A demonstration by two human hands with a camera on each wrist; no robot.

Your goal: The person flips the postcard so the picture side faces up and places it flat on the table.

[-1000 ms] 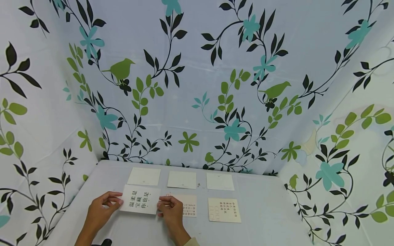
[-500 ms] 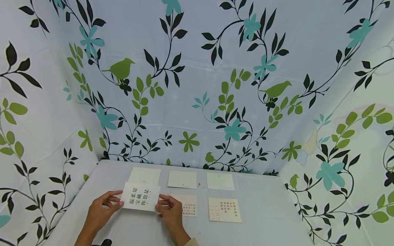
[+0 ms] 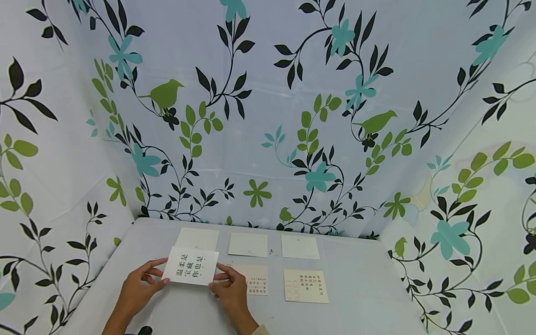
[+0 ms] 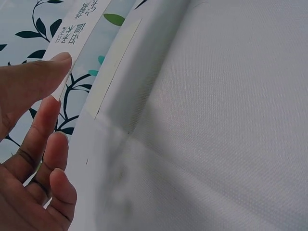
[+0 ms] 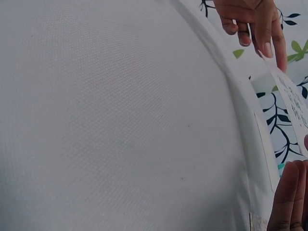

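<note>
A white card (image 3: 190,265) printed with dark characters is held up off the table, tilted, between both hands. My left hand (image 3: 140,286) pinches its left edge, thumb in front; in the left wrist view the thumb (image 4: 60,65) lies over a corner and the other fingers are bent behind or below. At the opposite edge, my right hand (image 3: 232,289) pinches the card between thumb and fingers. The right wrist view catches the card (image 5: 293,103) edge-on, with fingers (image 5: 288,192) of the right hand at its near end.
Behind the held card lies a blank cream card (image 3: 201,238); two more, one central (image 3: 248,244) and one right (image 3: 299,247), continue that row. Nearer are a card with reddish print (image 3: 258,279), partly covered by the right hand, and another printed card (image 3: 306,286). Patterned cloth (image 3: 268,116) surrounds the white table (image 3: 356,288).
Both hands keep their grip. The white card has risen a little and its tilt has changed, covering more of the blank card behind it.
</note>
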